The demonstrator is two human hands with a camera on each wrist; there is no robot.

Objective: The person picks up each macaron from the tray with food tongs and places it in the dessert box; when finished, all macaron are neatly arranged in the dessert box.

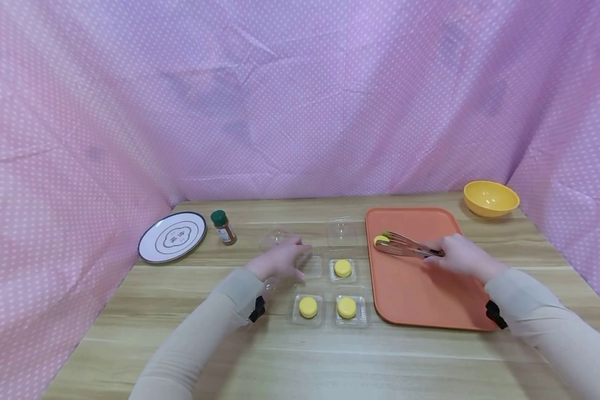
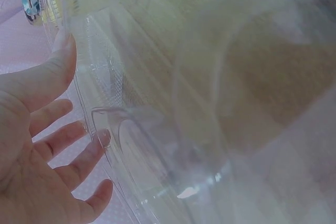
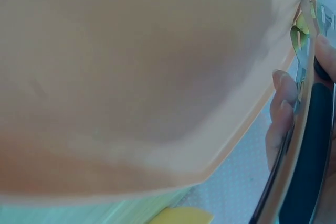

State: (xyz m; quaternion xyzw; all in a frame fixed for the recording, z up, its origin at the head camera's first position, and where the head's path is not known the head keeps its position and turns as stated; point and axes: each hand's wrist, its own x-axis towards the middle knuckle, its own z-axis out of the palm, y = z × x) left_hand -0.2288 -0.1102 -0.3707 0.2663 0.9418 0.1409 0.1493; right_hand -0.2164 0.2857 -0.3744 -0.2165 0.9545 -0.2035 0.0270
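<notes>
My right hand point(image 1: 460, 256) holds metal tongs point(image 1: 405, 248) with dark handles over the orange tray point(image 1: 430, 300). Their tips close on a yellow macaron point(image 1: 380, 240) by the tray's left edge. My left hand point(image 1: 282, 260) is at a clear plastic box point(image 1: 314, 266) with nothing in it. In the left wrist view its fingers are loosely bent and spread along the rim of a clear box point(image 2: 113, 145), the thumb at the edge. Three other clear boxes hold one macaron each: a back one point(image 1: 342, 268), a front left one point(image 1: 308, 307) and a front right one point(image 1: 346, 307).
Clear lids point(image 1: 342, 230) stand open behind the boxes. A white plate point(image 1: 155, 244) and a green-capped spice jar point(image 1: 223, 228) lie to the left. At the back right corner sits a yellow bowl point(image 1: 490, 198). Pink dotted cloth point(image 1: 300, 111) surrounds the wooden table point(image 1: 280, 361).
</notes>
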